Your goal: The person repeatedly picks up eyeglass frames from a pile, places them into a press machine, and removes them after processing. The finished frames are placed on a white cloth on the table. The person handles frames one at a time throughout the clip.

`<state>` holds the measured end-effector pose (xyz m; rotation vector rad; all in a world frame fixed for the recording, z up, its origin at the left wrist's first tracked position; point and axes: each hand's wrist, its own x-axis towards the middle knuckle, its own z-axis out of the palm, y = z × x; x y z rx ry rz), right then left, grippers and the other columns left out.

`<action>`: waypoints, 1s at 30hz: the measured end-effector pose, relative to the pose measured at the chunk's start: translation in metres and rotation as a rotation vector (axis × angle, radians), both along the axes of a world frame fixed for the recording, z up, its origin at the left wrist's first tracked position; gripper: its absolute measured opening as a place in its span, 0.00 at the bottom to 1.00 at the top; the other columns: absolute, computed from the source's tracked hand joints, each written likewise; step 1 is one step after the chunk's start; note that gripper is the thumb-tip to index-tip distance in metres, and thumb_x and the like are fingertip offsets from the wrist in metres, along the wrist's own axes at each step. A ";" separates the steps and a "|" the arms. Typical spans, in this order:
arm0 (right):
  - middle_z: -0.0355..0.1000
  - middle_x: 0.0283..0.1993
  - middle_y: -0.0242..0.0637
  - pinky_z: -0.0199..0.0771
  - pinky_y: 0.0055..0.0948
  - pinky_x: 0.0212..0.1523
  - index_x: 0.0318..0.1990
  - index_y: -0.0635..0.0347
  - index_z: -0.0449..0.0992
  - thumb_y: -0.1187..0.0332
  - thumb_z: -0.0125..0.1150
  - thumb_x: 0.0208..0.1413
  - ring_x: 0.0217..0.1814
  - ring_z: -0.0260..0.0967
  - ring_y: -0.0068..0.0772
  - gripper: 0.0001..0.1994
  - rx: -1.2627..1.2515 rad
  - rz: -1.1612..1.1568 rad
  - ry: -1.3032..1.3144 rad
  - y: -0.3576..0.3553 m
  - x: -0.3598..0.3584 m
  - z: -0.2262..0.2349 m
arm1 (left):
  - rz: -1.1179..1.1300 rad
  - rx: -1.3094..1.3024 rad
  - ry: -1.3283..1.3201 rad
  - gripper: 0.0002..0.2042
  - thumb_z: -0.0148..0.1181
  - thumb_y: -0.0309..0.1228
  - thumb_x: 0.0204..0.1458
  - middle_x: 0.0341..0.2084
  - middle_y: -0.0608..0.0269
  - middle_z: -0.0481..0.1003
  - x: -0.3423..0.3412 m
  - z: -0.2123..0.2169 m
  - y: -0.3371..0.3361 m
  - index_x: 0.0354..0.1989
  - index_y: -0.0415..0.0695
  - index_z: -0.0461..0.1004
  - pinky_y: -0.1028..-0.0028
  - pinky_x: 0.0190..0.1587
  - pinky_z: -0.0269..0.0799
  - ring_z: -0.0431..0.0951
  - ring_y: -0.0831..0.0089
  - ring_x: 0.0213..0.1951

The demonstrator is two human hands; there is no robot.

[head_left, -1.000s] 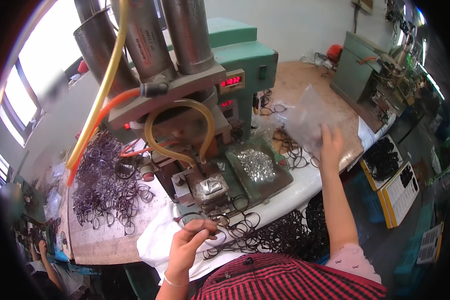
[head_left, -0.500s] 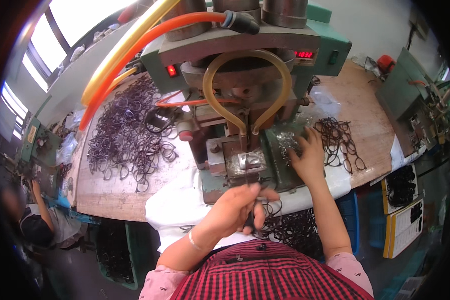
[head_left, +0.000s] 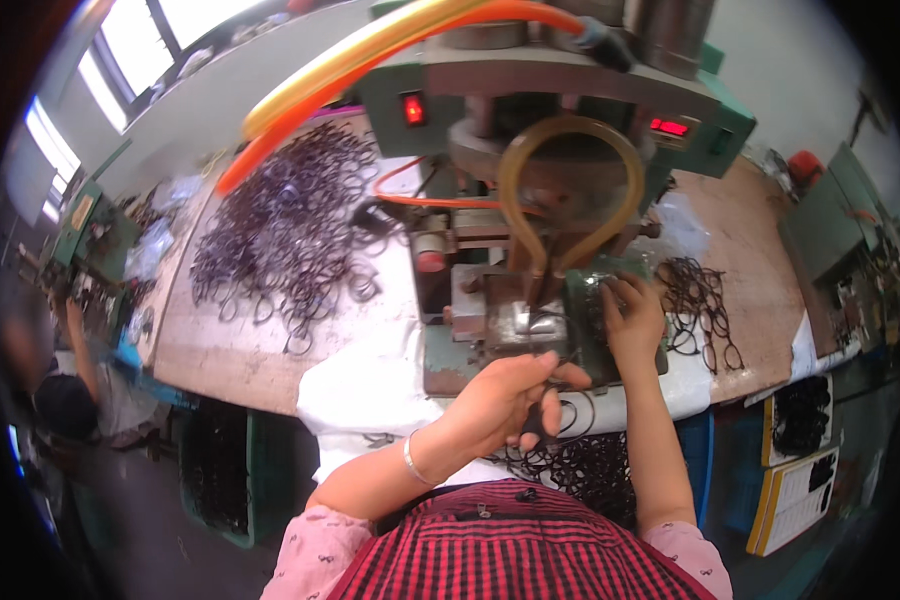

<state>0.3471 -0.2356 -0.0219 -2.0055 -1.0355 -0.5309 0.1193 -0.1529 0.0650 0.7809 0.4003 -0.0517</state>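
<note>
In my left hand (head_left: 505,400), in front of the press, is a dark eyeglass frame (head_left: 580,422); one rim sticks out past the fingers and the rest is hidden by them. My right hand (head_left: 635,322) rests over the green side plate (head_left: 590,335) of the press, where small shiny bits lie. Its fingers are bent together at the tips; whatever they pinch is too small to make out. Between and beyond my hands is the press's metal block (head_left: 510,312), with a bright patch on top. A looped yellowish tube (head_left: 511,165) comes down to it.
Many dark eyeglass frames (head_left: 280,220) pile up on the table's left, with a smaller heap (head_left: 698,300) at right. More frames (head_left: 580,465) lie below my hands. A green crate (head_left: 255,470) stands low at left. Another person's arm (head_left: 82,345) shows at far left.
The view has shifted, so the press appears further right. My right hand's fingers, spread over the bits before, have drawn closer together. My left hand still holds the eyeglass frame.
</note>
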 end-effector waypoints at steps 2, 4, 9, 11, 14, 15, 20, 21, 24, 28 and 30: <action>0.76 0.41 0.40 0.73 0.42 0.45 0.32 0.56 0.81 0.67 0.67 0.48 0.46 0.72 0.47 0.05 -0.141 0.022 -0.044 0.017 0.005 -0.004 | -0.016 -0.017 0.002 0.24 0.41 0.46 0.68 0.16 0.63 0.74 0.001 -0.003 -0.003 0.53 0.34 0.72 0.83 0.14 0.63 0.71 0.79 0.15; 0.71 0.37 0.40 0.71 0.46 0.43 0.33 0.55 0.78 0.68 0.66 0.45 0.45 0.70 0.48 0.07 -0.327 -0.048 -0.082 0.032 0.010 -0.005 | -0.068 -0.014 -0.044 0.23 0.45 0.46 0.66 0.19 0.64 0.75 -0.002 -0.008 0.003 0.54 0.36 0.71 0.83 0.16 0.65 0.75 0.78 0.20; 0.73 0.45 0.49 0.71 0.46 0.49 0.40 0.61 0.77 0.71 0.63 0.50 0.49 0.70 0.56 0.10 -0.217 0.026 -0.003 -0.008 0.012 -0.027 | 0.156 0.552 -0.021 0.14 0.57 0.33 0.61 0.36 0.61 0.81 -0.080 -0.046 0.025 0.50 0.39 0.75 0.78 0.35 0.74 0.80 0.77 0.35; 0.78 0.41 0.47 0.72 0.37 0.50 0.39 0.64 0.80 0.73 0.63 0.51 0.45 0.75 0.48 0.08 -0.026 0.038 0.291 -0.023 0.006 -0.026 | 0.584 0.665 0.177 0.11 0.59 0.31 0.59 0.35 0.62 0.81 -0.121 -0.056 0.061 0.48 0.40 0.77 0.78 0.38 0.73 0.79 0.78 0.35; 0.78 0.39 0.42 0.72 0.31 0.46 0.39 0.66 0.80 0.74 0.64 0.52 0.41 0.75 0.36 0.08 0.060 0.080 0.376 -0.023 0.004 -0.014 | 0.865 1.304 0.275 0.08 0.62 0.26 0.55 0.31 0.61 0.80 -0.144 -0.042 0.131 0.40 0.37 0.80 0.77 0.37 0.72 0.77 0.76 0.33; 0.78 0.38 0.40 0.72 0.28 0.45 0.40 0.67 0.79 0.75 0.63 0.54 0.40 0.74 0.31 0.07 0.085 0.103 0.383 -0.018 0.002 -0.006 | 0.822 1.401 0.264 0.07 0.63 0.27 0.53 0.32 0.59 0.80 -0.140 -0.045 0.160 0.37 0.39 0.82 0.73 0.38 0.73 0.78 0.72 0.33; 0.79 0.37 0.40 0.72 0.28 0.47 0.40 0.65 0.81 0.76 0.65 0.52 0.41 0.76 0.32 0.08 0.116 0.150 0.462 0.008 -0.007 -0.003 | 0.703 2.079 0.824 0.09 0.63 0.35 0.49 0.37 0.57 0.78 -0.082 -0.053 0.268 0.32 0.44 0.82 0.61 0.47 0.72 0.76 0.58 0.44; 0.79 0.37 0.40 0.72 0.28 0.46 0.40 0.66 0.81 0.76 0.65 0.51 0.41 0.76 0.32 0.08 0.116 0.112 0.493 0.003 -0.007 -0.003 | 0.529 2.097 1.146 0.10 0.63 0.37 0.49 0.40 0.58 0.78 -0.072 -0.061 0.279 0.33 0.45 0.83 0.60 0.47 0.72 0.76 0.58 0.46; 0.78 0.35 0.39 0.72 0.26 0.43 0.37 0.66 0.81 0.77 0.66 0.51 0.37 0.75 0.28 0.06 0.148 0.009 0.552 -0.020 -0.020 -0.001 | 0.377 1.957 1.248 0.12 0.59 0.37 0.50 0.43 0.58 0.78 -0.082 -0.122 0.311 0.37 0.46 0.83 0.58 0.48 0.73 0.75 0.57 0.49; 0.77 0.34 0.35 0.71 0.21 0.41 0.35 0.66 0.79 0.77 0.65 0.51 0.35 0.72 0.22 0.04 0.152 -0.010 0.679 -0.070 -0.019 0.000 | 0.919 2.047 0.688 0.07 0.60 0.32 0.54 0.34 0.59 0.77 -0.106 -0.099 0.279 0.35 0.43 0.80 0.63 0.40 0.74 0.77 0.62 0.39; 0.77 0.34 0.34 0.71 0.21 0.41 0.34 0.66 0.78 0.78 0.65 0.51 0.36 0.72 0.22 0.04 0.179 0.056 0.732 -0.073 -0.030 0.022 | 1.151 1.801 0.373 0.06 0.60 0.30 0.56 0.29 0.61 0.76 -0.094 -0.064 0.258 0.37 0.41 0.78 0.70 0.33 0.73 0.77 0.68 0.31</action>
